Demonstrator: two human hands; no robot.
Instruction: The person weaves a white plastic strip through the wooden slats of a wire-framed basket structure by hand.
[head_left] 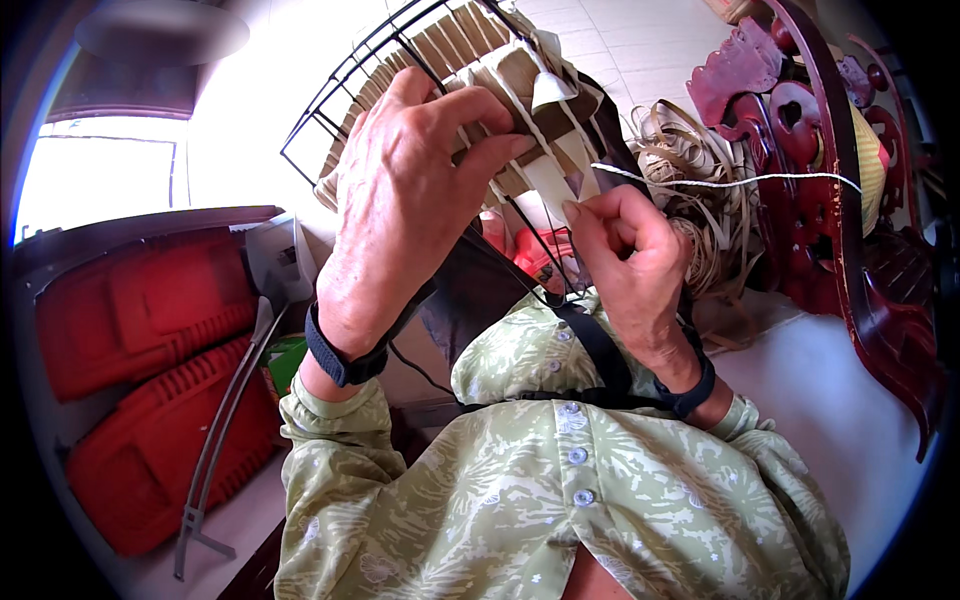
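Note:
In front of me is a black wire-frame basket (480, 82), partly woven with tan and brown flat strips. My left hand (415, 170) lies over its near side, fingers bent around the wires and weave; its thumb and index finger close in on a brown strip. Between the thumb and index finger of my right hand (635, 250) is the end of a pale flat strip (548, 188), which runs up into the weave. A white cord (730, 183) stretches from the basket toward the carved furniture at right. My left fingertips are partly hidden.
Coiled strips (690, 170) lie right of the basket, beside dark red carved wooden furniture (840, 200). On the left are red moulded plastic pieces (150, 310) and a grey metal rod (225, 420). A red item (540, 255) shows beneath the basket.

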